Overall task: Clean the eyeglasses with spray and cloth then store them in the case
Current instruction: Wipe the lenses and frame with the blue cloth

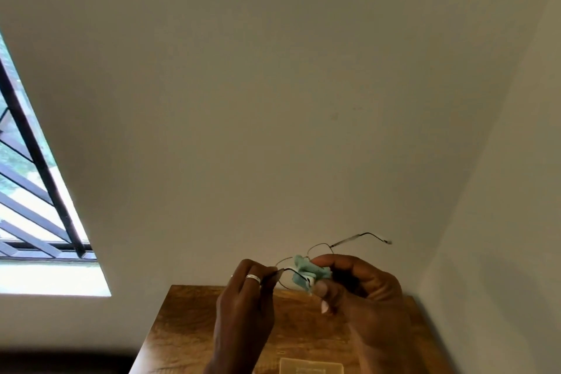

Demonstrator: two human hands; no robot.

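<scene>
I hold thin wire-framed eyeglasses (321,247) up above the wooden table (182,328). My left hand (246,300), with a ring on one finger, pinches the frame at its left end. My right hand (358,285) presses a crumpled light-green cloth (306,272) against one lens. One temple arm sticks out to the upper right, with its pale tip in the air. No spray bottle is in view.
A pale translucent flat object (311,366) lies on the table at the bottom edge, between my forearms. Plain walls meet in a corner behind the table on the right. A barred window (33,191) fills the left side.
</scene>
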